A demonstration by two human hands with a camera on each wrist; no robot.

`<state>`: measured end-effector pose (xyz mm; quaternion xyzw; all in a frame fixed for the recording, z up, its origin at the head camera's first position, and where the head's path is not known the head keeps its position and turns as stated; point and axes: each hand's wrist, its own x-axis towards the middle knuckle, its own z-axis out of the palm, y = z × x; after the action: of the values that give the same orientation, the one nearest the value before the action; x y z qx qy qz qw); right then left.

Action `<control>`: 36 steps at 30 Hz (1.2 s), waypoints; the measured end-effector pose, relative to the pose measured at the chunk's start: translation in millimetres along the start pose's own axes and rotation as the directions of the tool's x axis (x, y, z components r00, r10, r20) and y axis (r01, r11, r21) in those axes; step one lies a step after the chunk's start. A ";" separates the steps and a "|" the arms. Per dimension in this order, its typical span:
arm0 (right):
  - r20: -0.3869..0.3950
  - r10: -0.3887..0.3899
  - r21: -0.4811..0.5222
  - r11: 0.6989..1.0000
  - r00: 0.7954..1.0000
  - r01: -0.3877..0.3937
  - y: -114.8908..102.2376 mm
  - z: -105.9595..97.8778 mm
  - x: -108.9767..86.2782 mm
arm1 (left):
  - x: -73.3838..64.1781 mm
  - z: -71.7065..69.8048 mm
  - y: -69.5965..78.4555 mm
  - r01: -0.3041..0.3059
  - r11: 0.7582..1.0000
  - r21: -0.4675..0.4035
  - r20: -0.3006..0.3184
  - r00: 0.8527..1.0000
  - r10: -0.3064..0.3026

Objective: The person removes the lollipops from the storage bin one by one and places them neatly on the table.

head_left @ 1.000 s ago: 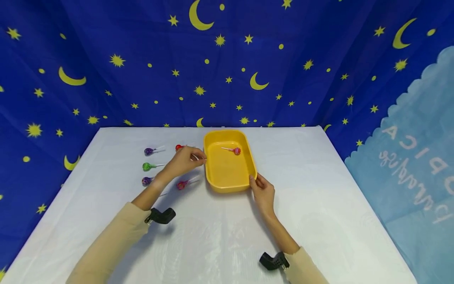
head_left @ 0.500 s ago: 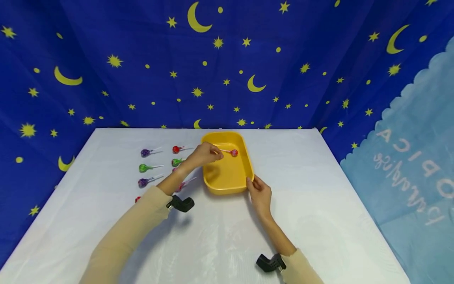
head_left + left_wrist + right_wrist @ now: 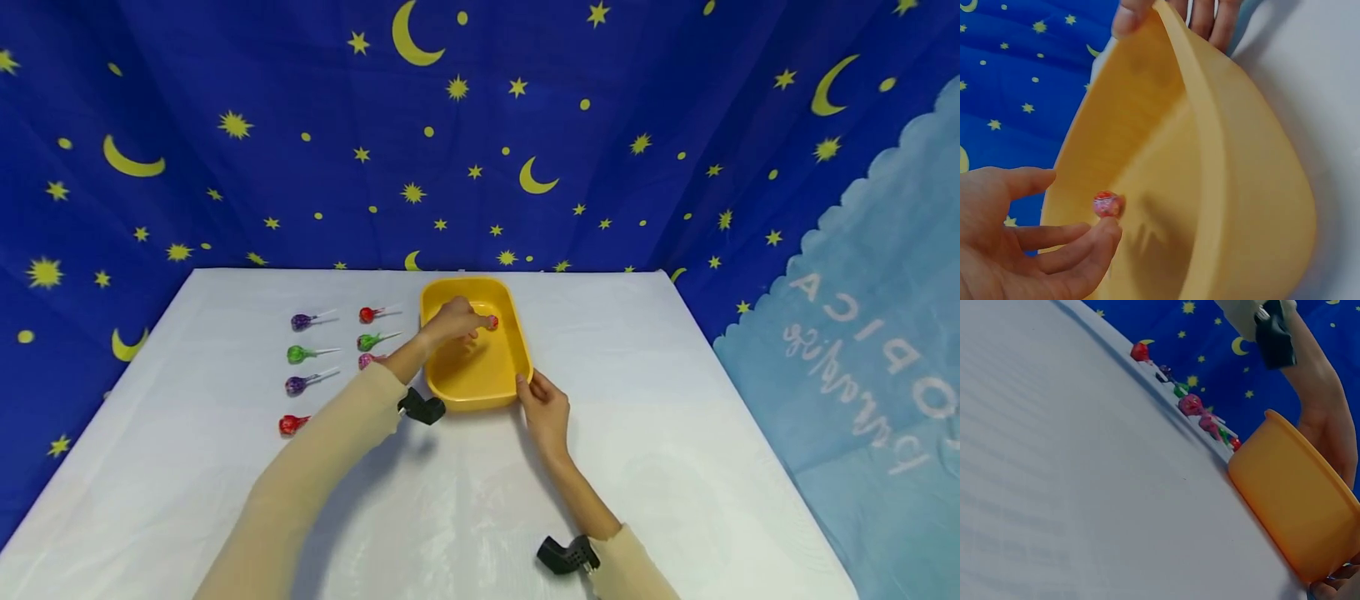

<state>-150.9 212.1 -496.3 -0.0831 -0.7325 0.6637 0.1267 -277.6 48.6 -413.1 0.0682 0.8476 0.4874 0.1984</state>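
Note:
A yellow plastic tray stands on the white table. Inside it lies a pink-and-red lollipop, partly covered by my left hand. That hand reaches over the tray's left side; in the left wrist view its thumb and fingers are apart, with the lollipop's round head just beyond the fingertips. Whether they touch it I cannot tell. My right hand grips the tray's near right corner, thumb on the rim and fingers outside.
Left of the tray several wrapped lollipops lie in two columns, among them a red one, a green one and a purple one. My left sleeve hides part of them. A star-printed blue cloth hangs behind the table.
My left hand has moved right, from beside the tray's left rim to inside over the lollipop. The right hand keeps its grip on the corner. The view has shifted slightly.

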 end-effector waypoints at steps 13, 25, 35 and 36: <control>0.011 -0.002 0.024 1.000 1.000 0.002 1.4 0.3 0.5 | 39.4 8.8 -5.5 0.231 0.972 0.041 -0.102 0.969 -0.226; 0.005 0.006 0.023 1.000 1.000 -0.006 -0.5 1.4 -1.3 | 48.6 23.1 -2.7 0.279 0.947 0.156 -0.175 0.952 -0.252; -0.003 -0.018 -0.003 1.000 1.000 0.018 1.4 2.6 -0.7 | 46.9 23.3 4.2 0.249 0.938 0.243 -0.169 0.963 -0.212; -0.004 -0.016 -0.002 1.000 1.000 0.016 1.7 2.0 0.2 | 47.9 22.4 4.9 0.242 0.939 0.246 -0.151 0.966 -0.209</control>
<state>-151.7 210.4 -498.2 -0.0785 -0.7336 0.6617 0.1335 -312.7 83.8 -431.8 -0.0338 0.9175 0.3480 0.1896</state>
